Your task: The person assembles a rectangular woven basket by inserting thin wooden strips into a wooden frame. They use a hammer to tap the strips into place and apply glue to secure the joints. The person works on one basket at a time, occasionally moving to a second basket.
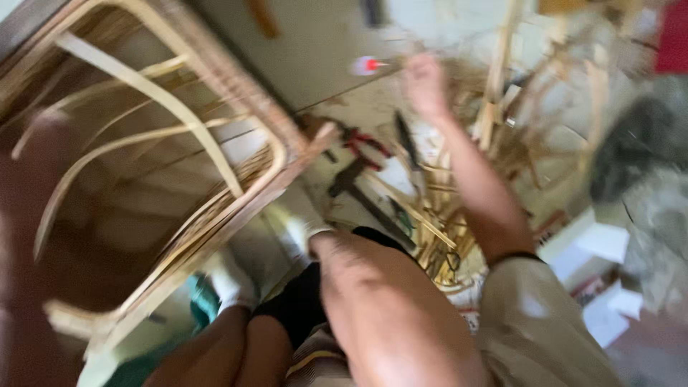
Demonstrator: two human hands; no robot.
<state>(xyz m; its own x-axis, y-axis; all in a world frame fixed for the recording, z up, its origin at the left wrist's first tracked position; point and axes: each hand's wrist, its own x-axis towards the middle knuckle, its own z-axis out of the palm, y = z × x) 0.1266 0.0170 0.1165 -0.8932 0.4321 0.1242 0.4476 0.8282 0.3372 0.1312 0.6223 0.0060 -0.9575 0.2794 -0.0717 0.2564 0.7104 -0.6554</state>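
The whole view is motion-blurred. My right hand [426,84] is stretched forward over a pile of cane strips [437,215] on the floor, next to a small white-and-red object [368,66]; whether it holds anything is lost in the blur. A woven cane chair frame [215,143] with curved slats fills the left side, tilted against my legs. My left hand [32,193] is only a brown blur at the left edge, against that frame, and its grip cannot be made out. My bent knee [373,294] is in the foreground.
Red-handled pliers [365,142], a dark hand tool [347,179] and a dark blade [405,140] lie on the floor among the strips. More cane pieces and a wooden stick [494,79] stand behind. White boxes [595,247] sit at the right.
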